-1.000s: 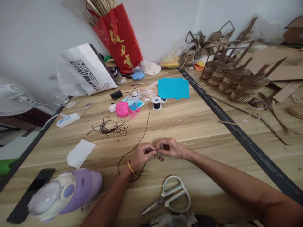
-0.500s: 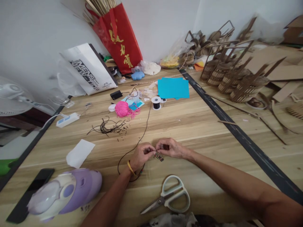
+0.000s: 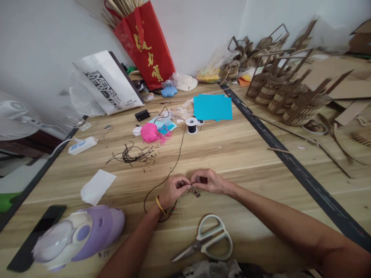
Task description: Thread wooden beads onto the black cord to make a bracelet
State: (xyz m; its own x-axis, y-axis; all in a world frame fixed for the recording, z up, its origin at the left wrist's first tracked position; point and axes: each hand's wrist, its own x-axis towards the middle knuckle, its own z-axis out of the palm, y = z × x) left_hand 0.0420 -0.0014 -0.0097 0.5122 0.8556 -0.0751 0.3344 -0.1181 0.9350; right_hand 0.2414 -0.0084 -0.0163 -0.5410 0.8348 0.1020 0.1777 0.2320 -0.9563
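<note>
Small round multicoloured beads [image 3: 196, 192] lie clustered on the brown wooden surface [image 3: 232, 154] beside the left hand [image 3: 173, 190] and right hand [image 3: 212, 182], both pinched closed on something too small to tell, seemingly threading thin black cord [image 3: 181, 150], work next calling for a steady touch.

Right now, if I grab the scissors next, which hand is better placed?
Right, likely: the white-handled scissors have their handle loops nearer your right hand, blades pointing left. Your left hand is farther from the loops, with black cord curving beside it.
</note>
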